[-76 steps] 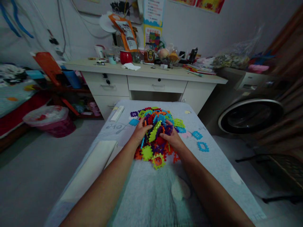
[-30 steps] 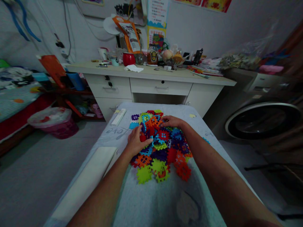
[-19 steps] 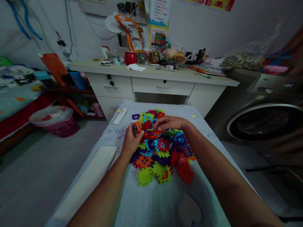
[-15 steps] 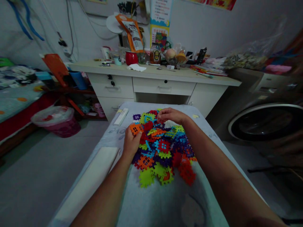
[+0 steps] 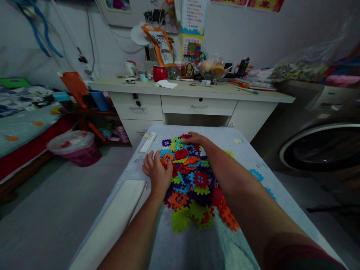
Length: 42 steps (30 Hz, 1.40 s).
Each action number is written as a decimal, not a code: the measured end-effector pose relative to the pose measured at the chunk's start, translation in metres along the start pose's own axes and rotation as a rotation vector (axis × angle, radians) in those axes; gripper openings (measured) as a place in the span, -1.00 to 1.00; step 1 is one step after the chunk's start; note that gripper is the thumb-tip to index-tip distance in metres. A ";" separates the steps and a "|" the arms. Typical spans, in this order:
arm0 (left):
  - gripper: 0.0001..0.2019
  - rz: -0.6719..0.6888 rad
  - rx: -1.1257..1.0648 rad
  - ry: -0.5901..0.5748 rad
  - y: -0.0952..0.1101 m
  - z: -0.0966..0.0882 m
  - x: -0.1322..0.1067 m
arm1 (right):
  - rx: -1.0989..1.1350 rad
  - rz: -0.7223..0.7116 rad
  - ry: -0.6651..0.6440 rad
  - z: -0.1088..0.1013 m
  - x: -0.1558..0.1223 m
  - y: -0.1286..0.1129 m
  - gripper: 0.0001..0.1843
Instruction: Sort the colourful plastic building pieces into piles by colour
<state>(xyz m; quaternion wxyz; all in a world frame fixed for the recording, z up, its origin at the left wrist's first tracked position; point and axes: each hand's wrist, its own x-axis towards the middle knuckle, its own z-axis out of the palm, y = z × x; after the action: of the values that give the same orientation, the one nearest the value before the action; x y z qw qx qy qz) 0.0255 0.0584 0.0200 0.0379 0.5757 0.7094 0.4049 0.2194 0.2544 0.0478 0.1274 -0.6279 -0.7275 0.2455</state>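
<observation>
A heap of colourful interlocking plastic tiles (image 5: 194, 180) lies on a pale blue cloth-covered table (image 5: 197, 247). My left hand (image 5: 156, 173) rests at the heap's left edge, its fingers curled round an orange tile (image 5: 167, 159). My right hand (image 5: 195, 139) reaches over the heap to its far end. Its fingers lie flat on a red tile (image 5: 185, 136) and the green tiles beside it, and hold nothing. My right forearm crosses above the right side of the heap and hides part of it.
A white stick-shaped box (image 5: 148, 142) lies far left on the table, a white folded pad (image 5: 115, 217) along its left edge. Loose blue tiles (image 5: 255, 174) lie to the right. Beyond stand a cluttered white desk (image 5: 197, 101), a washing machine (image 5: 320, 146) and a pink bin (image 5: 75, 148).
My left hand has come down onto the heap's left edge with the orange tile. My right hand has stretched further to the far end and flattened. The camera has shifted, so the scene sits more to the right.
</observation>
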 end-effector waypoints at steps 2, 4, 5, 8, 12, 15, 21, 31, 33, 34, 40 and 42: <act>-0.49 0.027 0.020 -0.120 0.001 0.002 0.001 | -0.059 -0.007 -0.076 0.000 -0.002 -0.002 -0.19; -0.55 0.048 0.027 -0.230 0.000 0.005 0.002 | -0.085 -0.031 -0.121 -0.004 -0.007 -0.005 -0.39; -0.57 0.059 0.031 -0.267 0.000 0.007 0.003 | -0.066 -0.061 -0.140 -0.006 -0.012 -0.007 -0.48; -0.58 0.083 0.055 -0.315 0.001 0.008 0.005 | 0.084 -0.119 -0.194 -0.011 -0.031 -0.009 -0.60; -0.47 0.124 0.028 -0.358 0.001 0.007 0.008 | 0.381 -0.162 -0.317 -0.015 -0.068 -0.013 -0.56; -0.37 0.159 -0.060 -0.362 -0.002 0.009 0.010 | 0.487 -0.247 -0.342 -0.017 -0.095 -0.019 -0.52; -0.68 0.181 -0.181 -0.315 0.008 0.007 0.011 | 0.393 -0.467 -0.242 -0.031 -0.145 -0.026 -0.57; -0.75 0.340 -0.377 -0.407 0.024 -0.012 0.013 | 0.292 -0.390 -0.002 -0.047 -0.246 0.022 -0.51; -0.75 0.276 -0.357 -0.357 0.024 -0.012 0.023 | 0.257 -0.396 0.084 -0.045 -0.259 0.036 -0.50; -0.75 0.230 -0.332 -0.328 0.024 -0.010 0.029 | 0.232 -0.398 0.136 -0.044 -0.265 0.044 -0.49; -0.65 0.123 -0.026 -0.339 0.019 0.019 0.083 | 0.002 -0.222 0.474 -0.020 -0.278 0.088 -0.59; -0.60 0.100 0.024 -0.371 0.015 0.032 0.099 | -0.064 -0.145 0.550 -0.011 -0.278 0.101 -0.59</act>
<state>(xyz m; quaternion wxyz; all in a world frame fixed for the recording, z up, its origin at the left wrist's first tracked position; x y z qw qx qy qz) 0.0202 0.1595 0.0487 0.1411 0.6753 0.6657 0.2846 0.3607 -0.0057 0.0386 0.3173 -0.6211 -0.7159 0.0332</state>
